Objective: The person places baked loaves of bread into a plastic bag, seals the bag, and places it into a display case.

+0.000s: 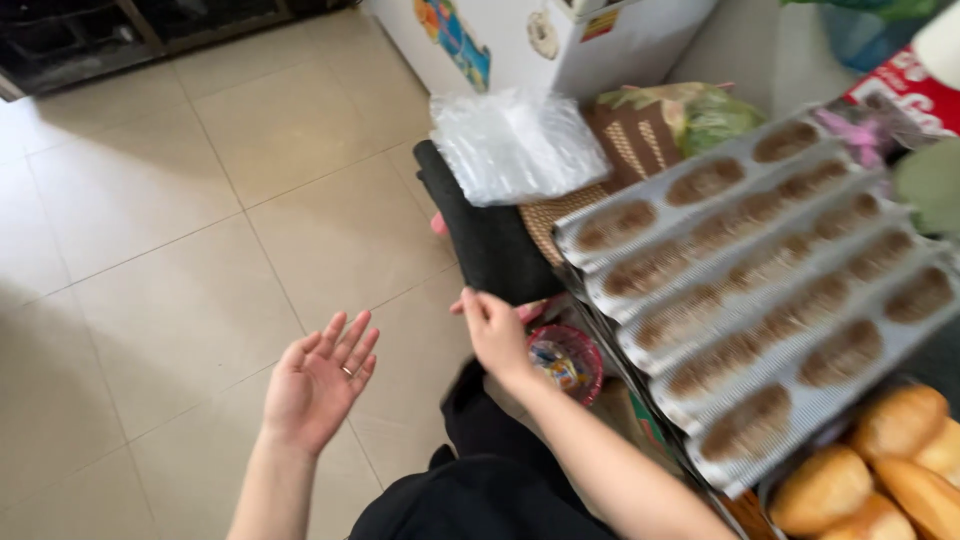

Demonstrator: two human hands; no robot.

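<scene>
Viewed from above, looking down past a lap in black clothing [480, 500] to a pale tiled floor [180, 200].

Left hand [320, 385] raised over the floor, palm up, fingers spread and slightly curled, a ring on one finger; holding nothing, touching nothing. Forearm rising from the bottom edge, wrist bent back a little.

Right hand [495, 335] stretched forward, back of the hand toward the camera, fingers extended and loosely together; empty, not closed on anything. Fingertips at or just beside the lower edge of a dark cloth-covered block [490, 245]; actual contact impossible to confirm. Arm running diagonally from lower right.

On top of the dark block, a crumpled clear plastic bag [515, 145], seemingly just dropped there. Just beyond the right hand and lower down, a small red mesh basket [570, 360] with bright wrapped bits inside, within easy reach.

To the right, a grooved metal baking tray [780, 290], lying at a slant, its channels bare except for brown baked-on patches, probably resting on the stack beneath. Below it at the bottom right corner, golden bread rolls [880, 470] heaped together. Behind, a woven mat [550, 215], a bag of greens [700, 115] and a white box [560, 40] with coloured stickers.
</scene>
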